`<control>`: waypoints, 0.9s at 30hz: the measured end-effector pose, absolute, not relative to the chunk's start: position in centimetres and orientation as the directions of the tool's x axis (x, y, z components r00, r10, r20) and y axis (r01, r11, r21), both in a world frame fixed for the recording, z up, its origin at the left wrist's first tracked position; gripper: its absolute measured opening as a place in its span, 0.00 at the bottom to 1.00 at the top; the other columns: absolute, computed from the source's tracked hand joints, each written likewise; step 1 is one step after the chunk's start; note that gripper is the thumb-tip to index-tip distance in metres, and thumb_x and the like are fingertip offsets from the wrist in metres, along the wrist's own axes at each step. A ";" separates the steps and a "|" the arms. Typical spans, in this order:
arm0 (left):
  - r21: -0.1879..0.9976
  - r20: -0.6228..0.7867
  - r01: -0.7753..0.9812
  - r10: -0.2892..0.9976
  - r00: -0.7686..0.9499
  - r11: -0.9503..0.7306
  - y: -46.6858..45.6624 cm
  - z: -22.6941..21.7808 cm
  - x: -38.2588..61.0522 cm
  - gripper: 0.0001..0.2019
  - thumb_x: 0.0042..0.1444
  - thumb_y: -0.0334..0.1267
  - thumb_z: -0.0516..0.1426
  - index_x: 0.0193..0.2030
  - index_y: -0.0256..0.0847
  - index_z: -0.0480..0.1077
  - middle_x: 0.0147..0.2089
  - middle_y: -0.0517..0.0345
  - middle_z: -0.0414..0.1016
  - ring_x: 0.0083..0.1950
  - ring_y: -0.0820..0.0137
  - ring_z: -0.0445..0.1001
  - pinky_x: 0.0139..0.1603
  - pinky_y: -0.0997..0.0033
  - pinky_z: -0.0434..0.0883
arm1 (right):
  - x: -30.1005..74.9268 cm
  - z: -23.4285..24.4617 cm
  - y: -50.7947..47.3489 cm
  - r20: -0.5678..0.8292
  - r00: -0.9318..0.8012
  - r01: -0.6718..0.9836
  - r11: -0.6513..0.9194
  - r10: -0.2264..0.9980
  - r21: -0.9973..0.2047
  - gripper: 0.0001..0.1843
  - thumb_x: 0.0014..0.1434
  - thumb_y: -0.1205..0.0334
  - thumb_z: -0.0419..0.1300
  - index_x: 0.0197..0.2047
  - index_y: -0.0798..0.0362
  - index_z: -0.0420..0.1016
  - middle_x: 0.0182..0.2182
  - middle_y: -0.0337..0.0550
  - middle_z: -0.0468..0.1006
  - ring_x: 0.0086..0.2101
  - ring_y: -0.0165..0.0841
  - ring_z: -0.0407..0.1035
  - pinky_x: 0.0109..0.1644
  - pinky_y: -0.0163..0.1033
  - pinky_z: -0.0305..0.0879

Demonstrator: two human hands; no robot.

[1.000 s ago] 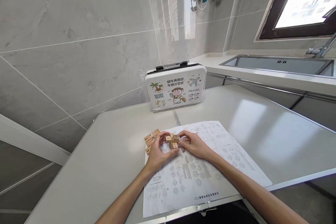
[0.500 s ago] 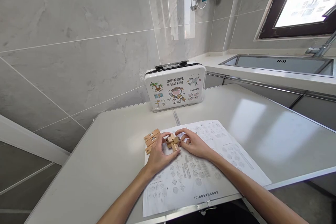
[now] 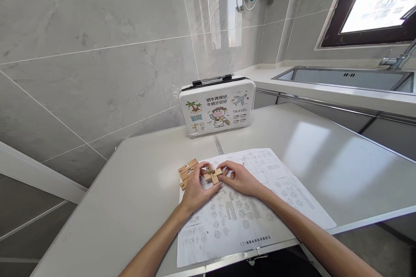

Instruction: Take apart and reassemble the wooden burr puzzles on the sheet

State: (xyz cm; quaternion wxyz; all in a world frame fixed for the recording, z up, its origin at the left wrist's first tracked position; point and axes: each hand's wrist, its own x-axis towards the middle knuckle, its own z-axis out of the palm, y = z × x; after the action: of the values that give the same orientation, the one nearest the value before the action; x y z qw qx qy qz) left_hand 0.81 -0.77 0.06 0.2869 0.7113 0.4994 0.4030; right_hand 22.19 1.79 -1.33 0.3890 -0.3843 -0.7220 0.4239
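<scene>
Between my hands is a small cluster of interlocking wooden puzzle pieces (image 3: 213, 175), crossed over one another, with a dark mark on one end. My left hand (image 3: 197, 184) curves around its left and near sides, thumb and fingers gripping it. From the right, my right hand (image 3: 239, 176) pinches the cluster's edge with thumb and forefinger. Just left of my left hand lie several loose notched wooden pieces (image 3: 187, 170), partly hidden by its fingers. Under both hands spreads a printed instruction sheet (image 3: 234, 229) with small diagrams.
A white cartoon-printed case (image 3: 217, 110) with a black handle stands at the back of the white folding table (image 3: 143, 173), against the tiled wall. A counter with a sink (image 3: 344, 78) and faucet (image 3: 396, 61) is at the right. The table's front edge is near my body.
The puzzle cluster has been turned slightly between my fingers, so its cross shape and marked end face up differently. Both hands have stayed nearly in place.
</scene>
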 end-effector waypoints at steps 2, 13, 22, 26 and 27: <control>0.802 0.285 0.495 0.942 0.177 -0.335 -0.8 0.1 0.8 0.31 0.51 0.45 0.72 0.60 0.50 0.68 0.60 0.52 0.76 0.56 0.56 0.76 0.59 0.53 0.72 | 22.3 -1.4 1.8 0.242 -0.408 0.237 0.358 0.880 -0.903 0.10 0.66 0.54 0.63 0.49 0.47 0.77 0.44 0.44 0.82 0.40 0.38 0.76 0.38 0.41 0.69; 0.688 0.366 0.579 0.899 0.242 -0.436 -0.7 -0.2 0.6 0.29 0.54 0.42 0.71 0.61 0.51 0.69 0.59 0.54 0.76 0.59 0.55 0.76 0.62 0.52 0.71 | 22.8 -2.0 1.7 0.347 -0.466 0.396 0.542 0.814 -0.741 0.09 0.73 0.57 0.56 0.53 0.45 0.73 0.43 0.44 0.78 0.39 0.38 0.73 0.42 0.42 0.67; 0.651 0.349 0.620 0.898 0.269 -0.439 -0.9 -0.2 0.6 0.31 0.55 0.41 0.70 0.64 0.52 0.67 0.60 0.52 0.73 0.61 0.55 0.74 0.61 0.53 0.72 | 22.8 -2.2 1.6 0.403 -0.484 0.435 0.613 0.777 -0.659 0.10 0.74 0.61 0.54 0.56 0.46 0.70 0.46 0.44 0.78 0.38 0.37 0.74 0.41 0.40 0.67; 0.648 0.334 0.622 0.898 0.284 -0.438 -0.9 -0.3 0.5 0.31 0.56 0.40 0.70 0.65 0.54 0.66 0.62 0.54 0.73 0.61 0.57 0.75 0.62 0.54 0.73 | 22.8 -2.3 1.6 0.423 -0.481 0.462 0.632 0.768 -0.623 0.09 0.74 0.62 0.55 0.55 0.46 0.70 0.46 0.44 0.78 0.37 0.36 0.74 0.39 0.40 0.67; 0.650 0.334 0.619 0.897 0.288 -0.441 -0.8 -0.3 0.5 0.31 0.56 0.40 0.70 0.65 0.54 0.66 0.62 0.54 0.74 0.62 0.58 0.75 0.63 0.54 0.73 | 22.8 -2.3 1.6 0.425 -0.481 0.469 0.635 0.766 -0.614 0.09 0.74 0.63 0.55 0.55 0.46 0.70 0.46 0.43 0.78 0.37 0.36 0.74 0.39 0.39 0.67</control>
State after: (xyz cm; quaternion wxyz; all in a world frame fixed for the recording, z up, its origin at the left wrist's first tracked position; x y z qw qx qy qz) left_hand 0.47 -0.82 -0.33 0.2032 0.7763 0.4882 0.3431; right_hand 22.78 1.64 -2.33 0.3495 -0.3704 -0.8339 0.2127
